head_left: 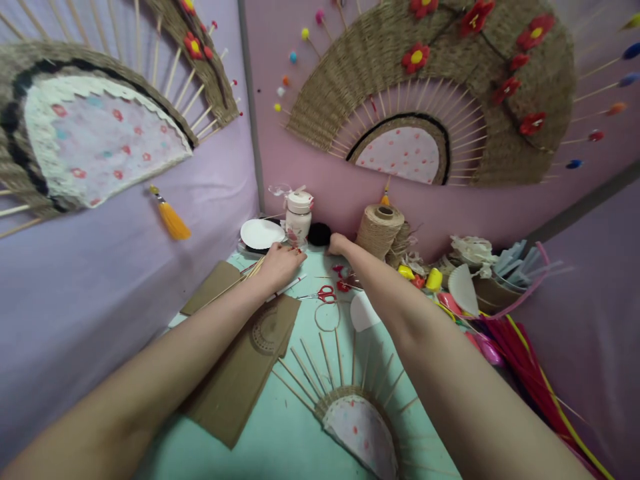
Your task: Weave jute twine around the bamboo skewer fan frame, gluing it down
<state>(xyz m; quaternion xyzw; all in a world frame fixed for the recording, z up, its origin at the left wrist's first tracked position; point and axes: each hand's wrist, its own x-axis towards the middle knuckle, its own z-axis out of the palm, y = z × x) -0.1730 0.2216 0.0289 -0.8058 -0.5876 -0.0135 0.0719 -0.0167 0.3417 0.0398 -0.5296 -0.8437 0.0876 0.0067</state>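
My left hand point(283, 263) reaches to the back of the table, fingers stretched out low in front of a white bottle point(299, 223). Thin wooden sticks point(256, 268) and a white pen point(287, 287) lie beside its wrist. My right hand point(339, 245) is at the right edge of a round black bundle point(319, 233), perhaps yarn; its fingers are mostly hidden, so a grip cannot be made out. Between my forearms are red-handled scissors point(326, 294) and a thin ring of cord point(327, 317). Nearest me lies a half-round woven fan point(357, 427) with sticks radiating from it.
Cardboard point(240, 380) with a protractor point(265, 330) lies left. A white oval disc point(262, 234) rests at the back left. Twine spools point(379, 230), yellow clay pieces point(434, 279), a tub of glue sticks point(500, 290) and red strands point(525, 367) line the right. Finished fans point(525, 127) hang on the walls.
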